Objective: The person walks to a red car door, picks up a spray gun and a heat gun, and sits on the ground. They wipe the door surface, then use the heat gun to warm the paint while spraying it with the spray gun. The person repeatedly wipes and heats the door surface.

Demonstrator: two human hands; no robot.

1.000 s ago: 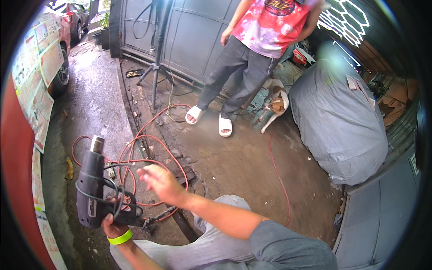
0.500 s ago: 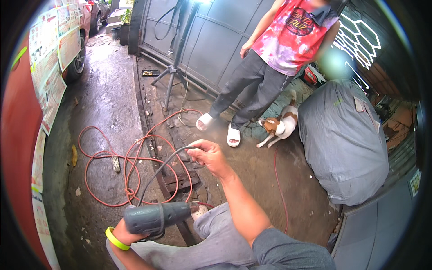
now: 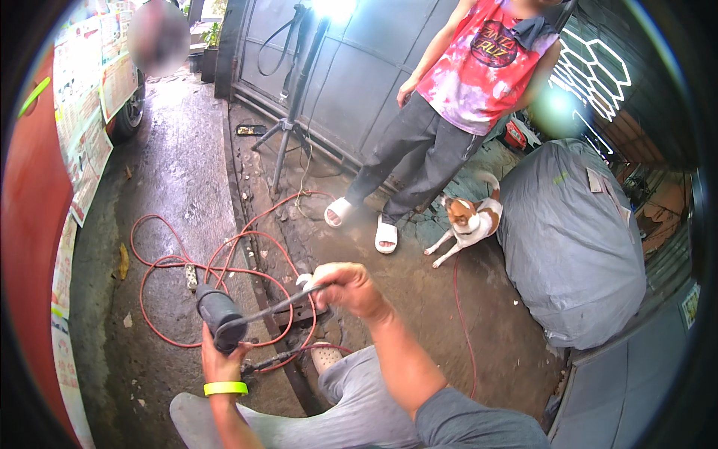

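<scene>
My left hand (image 3: 221,360), below a yellow wristband, grips a dark heat gun (image 3: 218,314), tilted so that one rounded end faces up toward me. The tool's nozzle is out of sight. My right hand (image 3: 349,292), raised to the right of the tool, pinches its dark cord (image 3: 275,311), which stretches across from the tool's end to my fingers. Under both hands, loops of orange-red cord or hose (image 3: 157,332) lie on the wet concrete, beside a pale socket block (image 3: 191,275).
A person (image 3: 430,142) in white slides stands ahead by a grey gate (image 3: 359,71), near a dog (image 3: 471,221). A tripod light stand (image 3: 280,157) is behind the cords. Right is a grey-covered bulky object (image 3: 572,254); left, a red vehicle (image 3: 30,284) with papered panels.
The heat gun has swung from lying crosswise to pointing end-on toward me, slightly higher. My right hand has moved a little lower with the cord. The dog's head has lifted.
</scene>
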